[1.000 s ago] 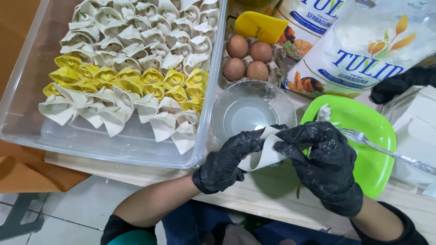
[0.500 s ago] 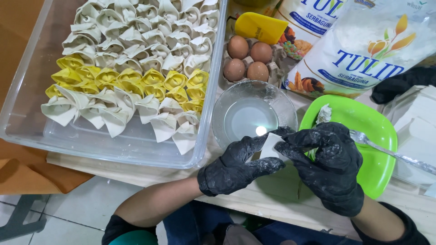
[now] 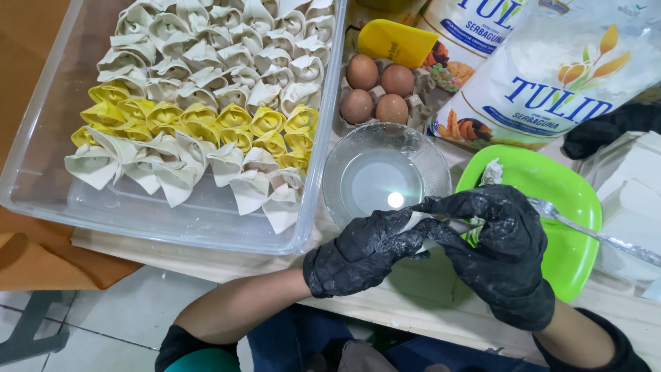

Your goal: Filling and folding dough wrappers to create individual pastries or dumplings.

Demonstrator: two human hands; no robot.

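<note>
Head view looks straight down, and I see both hands in black gloves meeting at about five o'clock of the frame. My left hand (image 3: pixel 365 251) curls shut around a small white dumpling wrapper (image 3: pixel 417 222), of which only a sliver shows between the gloves; my right hand (image 3: pixel 499 241) closes over it from three o'clock, fingers pinched narrow on the same piece. Whether any filling sits inside I cannot tell, since the gloves hide nearly all of it.

Just at twelve o'clock of the hands stands a clear glass bowl (image 3: pixel 344 165) with a shallow pool of liquid and a bright glint. At three o'clock lies a green plate (image 3: pixel 558 200), partly covered by my right hand, with a metal spoon (image 3: pixel 592 234) whose handle runs off the right edge. At ten o'clock a clear plastic tub (image 3: pixel 206 220) holds rows of folded dumplings (image 3: pixel 206 103), white and yellow, cut off at the top. Four brown eggs (image 3: pixel 377 91) sit in a carton at twelve o'clock, beside flour bags (image 3: pixel 551 76) cropped by the frame. A white block (image 3: pixel 637 189) at the right edge is hard to make out.
</note>
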